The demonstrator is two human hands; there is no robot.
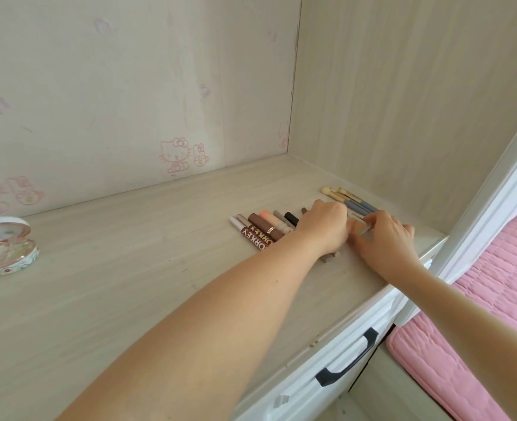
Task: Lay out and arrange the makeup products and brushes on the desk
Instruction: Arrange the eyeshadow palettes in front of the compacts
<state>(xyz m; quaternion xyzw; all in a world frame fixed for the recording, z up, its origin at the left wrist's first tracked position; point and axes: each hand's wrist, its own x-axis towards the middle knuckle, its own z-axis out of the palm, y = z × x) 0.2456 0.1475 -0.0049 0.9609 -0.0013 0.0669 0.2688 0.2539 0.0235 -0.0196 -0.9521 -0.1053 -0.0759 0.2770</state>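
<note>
Bright, diffuse daylight, strongest at the right, on the pink bedding (479, 299) and the right hand (384, 238). Faint, soft-edged shadows on the desk (129, 299): below the left hand (327, 226) and beneath the open compact (8, 247). Pale, low-contrast tones across the back wall (129, 86). Wide-angle bowing of straight lines toward the edges, as on the white frame (494, 183). Slight overall softness; lettering on the brown tubes (258, 238) partly legible.
</note>
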